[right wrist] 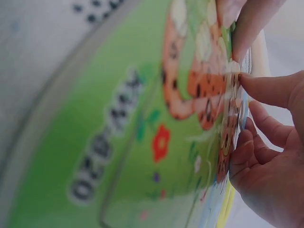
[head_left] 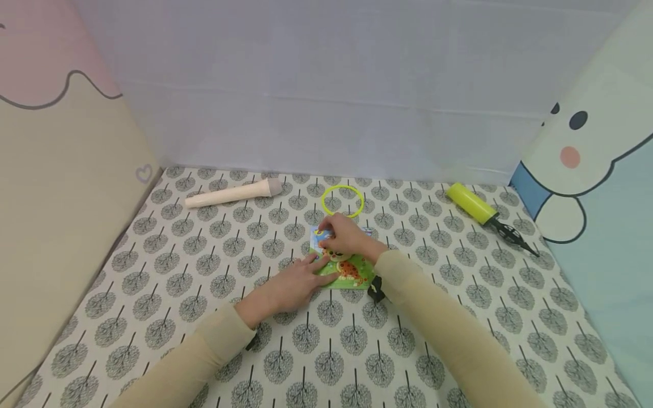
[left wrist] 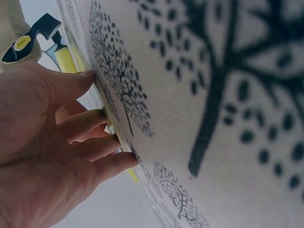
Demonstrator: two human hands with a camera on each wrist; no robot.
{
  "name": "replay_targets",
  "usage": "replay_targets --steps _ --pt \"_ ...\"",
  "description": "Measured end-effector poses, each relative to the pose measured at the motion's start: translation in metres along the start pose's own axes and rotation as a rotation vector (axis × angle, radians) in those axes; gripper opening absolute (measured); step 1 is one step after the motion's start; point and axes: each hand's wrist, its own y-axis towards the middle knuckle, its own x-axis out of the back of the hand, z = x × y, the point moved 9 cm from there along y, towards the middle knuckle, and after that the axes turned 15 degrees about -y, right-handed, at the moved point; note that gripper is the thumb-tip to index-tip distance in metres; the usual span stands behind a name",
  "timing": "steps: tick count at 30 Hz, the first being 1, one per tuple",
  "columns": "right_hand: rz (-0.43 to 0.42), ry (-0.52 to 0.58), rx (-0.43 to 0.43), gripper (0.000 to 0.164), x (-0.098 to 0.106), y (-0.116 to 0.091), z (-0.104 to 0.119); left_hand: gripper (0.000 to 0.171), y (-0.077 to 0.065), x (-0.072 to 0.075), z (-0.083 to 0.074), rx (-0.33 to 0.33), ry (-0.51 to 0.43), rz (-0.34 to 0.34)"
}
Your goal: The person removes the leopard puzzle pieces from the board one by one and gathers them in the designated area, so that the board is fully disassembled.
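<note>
A flat green picture board point(head_left: 331, 282) with a spotted orange cartoon animal lies in the middle of the patterned cloth. My left hand point(head_left: 296, 281) rests on its left side, fingers spread and fairly straight. The left wrist view shows this hand's point(left wrist: 52, 137) fingertips touching down along the surface. Over the board's upper left part is my right hand point(head_left: 348, 235), thumb and fingers bent down to the blue area. Close up, the right hand point(right wrist: 275, 147) touches the board's far part; whether a piece is between its fingertips is hidden.
A thin yellow ring point(head_left: 363, 203) lies just behind the board. At the back left is a pale stick-shaped thing with a grey end point(head_left: 234, 194). A yellow-green hand pump point(head_left: 471, 204) with a black end lies at the right. Fabric walls point(head_left: 326, 113) enclose the cloth.
</note>
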Motion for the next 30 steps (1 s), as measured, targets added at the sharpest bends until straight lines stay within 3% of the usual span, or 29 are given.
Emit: replay_targets --steps 21,30 --pt "-0.112 0.104 -0.053 0.02 0.008 -0.008 -0.014 0.047 -0.001 0.0 -0.002 0.003 -0.014 -0.014" --pt "-0.138 0.254 -0.042 0.018 0.032 -0.019 -0.016 0.051 -0.001 -0.002 0.002 0.03 -0.028 0.007"
